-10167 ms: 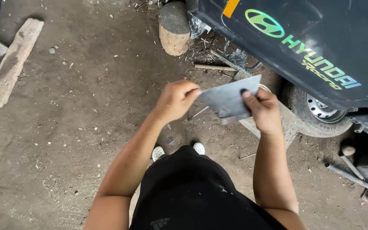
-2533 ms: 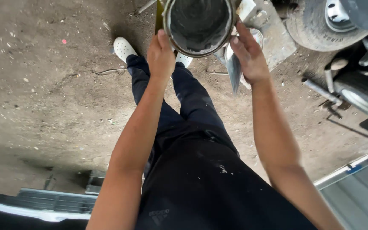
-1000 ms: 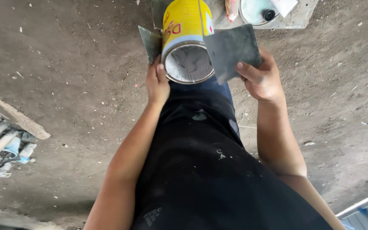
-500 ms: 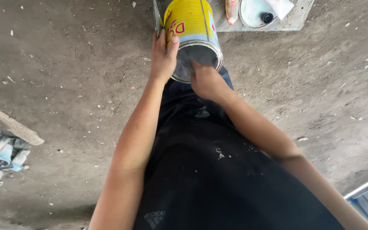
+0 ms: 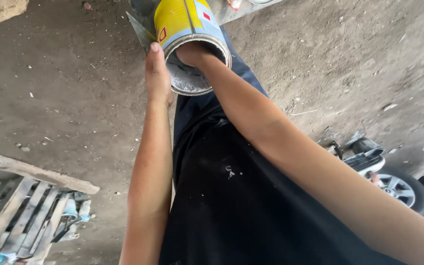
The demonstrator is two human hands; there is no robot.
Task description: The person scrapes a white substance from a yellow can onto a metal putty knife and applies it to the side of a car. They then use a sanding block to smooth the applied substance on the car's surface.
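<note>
Holding the can tilted above the dirt floor, open end toward the person: left hand w/ grip clamped on its rim, grey sheet pinched behind. Right hand is sunk inside the can; can't tell its grip. Pallet lower left, wheel right.

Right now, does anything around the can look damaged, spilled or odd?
The yellow can lies tilted toward the camera, its inside crusted with whitish residue. The right hand is buried in its mouth while the left hand grips the rim. Nothing spilled.
</note>
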